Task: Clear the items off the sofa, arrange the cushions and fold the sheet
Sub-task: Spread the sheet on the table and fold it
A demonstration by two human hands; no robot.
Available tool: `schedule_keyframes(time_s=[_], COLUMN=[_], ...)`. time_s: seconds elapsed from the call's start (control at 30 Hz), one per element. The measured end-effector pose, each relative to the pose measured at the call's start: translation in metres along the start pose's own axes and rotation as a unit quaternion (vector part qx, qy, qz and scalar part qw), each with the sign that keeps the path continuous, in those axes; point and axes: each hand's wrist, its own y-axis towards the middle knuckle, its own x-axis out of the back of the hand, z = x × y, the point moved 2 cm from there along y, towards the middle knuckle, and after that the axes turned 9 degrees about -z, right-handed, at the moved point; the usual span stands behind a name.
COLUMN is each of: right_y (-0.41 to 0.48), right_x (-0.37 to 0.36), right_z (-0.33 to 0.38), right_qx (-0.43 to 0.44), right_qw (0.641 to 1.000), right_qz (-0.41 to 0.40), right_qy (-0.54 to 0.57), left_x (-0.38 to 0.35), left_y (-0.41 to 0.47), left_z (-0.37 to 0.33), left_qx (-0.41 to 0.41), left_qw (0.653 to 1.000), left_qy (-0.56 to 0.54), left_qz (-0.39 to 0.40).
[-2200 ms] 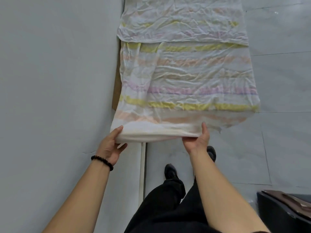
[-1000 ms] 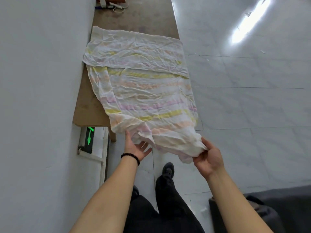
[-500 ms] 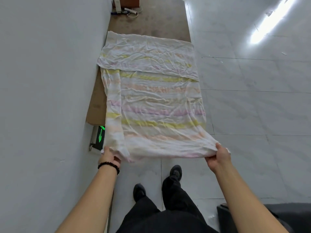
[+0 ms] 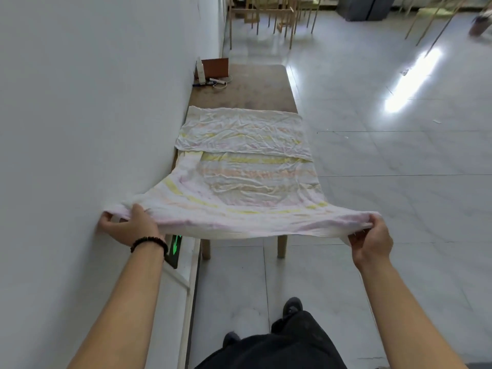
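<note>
sheet (image 4: 247, 182) of thin, crinkled fabric — off-white with faded yellow, pink and orange stripes — lies along a brown wooden table (image 4: 255, 86) against the white wall (image 4: 93, 102), its far end folded back over itself. the near edge is lifted and stretched taut between both hands: the left hand (image 4: 130, 227) grips the corner beside the wall, the right hand (image 4: 371, 242) pinches the opposite corner. a black beaded bracelet (image 4: 149, 242) circles the left wrist. low on the wall, a dark sign (image 4: 174, 245) shows a lit green arrow.
</note>
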Motion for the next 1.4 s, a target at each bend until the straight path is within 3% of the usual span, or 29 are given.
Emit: schedule_keyframes(time_s=[0.07,0.13,0.2,0.27,0.33,0.43,0.5,0.6,0.8,0.9,1.0,1.17,1.27,1.4], right_y=[0.000,0.015,0.028,0.045,0.058,0.070,0.077,0.103,0.145,0.163,0.192,0.245,0.281,0.348], right_x=[-0.001,0.003,0.007,0.009,-0.003,-0.038,-0.067,-0.104,-0.157,-0.192,-0.227,-0.293,-0.337,-0.391], right_z=[0.007,0.002,-0.006,-0.010,0.000,0.037,0.063,0.080,0.095,0.100,0.090,0.060,0.044,0.016], right_qx=[0.024,-0.017,-0.085,-0.114,-0.095,-0.009,0.043,0.042,0.080,0.057,0.021,-0.011,-0.035,-0.055], right_qw=[1.000,0.998,0.991,0.985,0.990,1.000,0.999,0.998,0.994,0.994,0.996,0.995,0.995,0.989], right_qz=[-0.009,-0.028,-0.032,-0.042,-0.046,-0.014,0.020,0.048,0.072,0.094,0.072,0.056,0.026,-0.015], right_qy=[-0.007,-0.051,-0.100,-0.126,-0.095,-0.016,0.002,-0.001,-0.006,-0.024,-0.045,-0.084,-0.091,-0.137], left_x=[-0.001,-0.001,0.000,-0.003,-0.017,-0.049,-0.081,-0.125,-0.185,-0.220,-0.262,-0.357,-0.427,-0.508], left_y=[-0.002,-0.003,-0.005,-0.003,0.006,0.006,0.001,-0.003,-0.010,-0.001,0.017,0.019,0.030,0.059], left_z=[0.007,0.030,0.055,0.063,0.063,0.029,-0.002,-0.030,-0.036,-0.034,-0.011,0.023,0.041,0.075], left_qx=[0.009,0.156,0.316,0.367,0.327,0.183,0.117,0.066,0.098,0.166,0.215,0.197,0.240,0.262], left_qw=[1.000,0.988,0.944,0.919,0.938,0.983,0.991,0.997,0.994,0.986,0.973,0.969,0.949,0.941], left_qy=[-0.008,0.009,0.057,0.098,0.070,0.027,-0.053,-0.036,-0.038,0.001,0.053,0.048,0.086,0.130], left_qz=[0.004,0.008,0.077,0.105,0.088,0.004,-0.023,-0.004,-0.007,0.018,0.067,0.137,0.185,0.172])
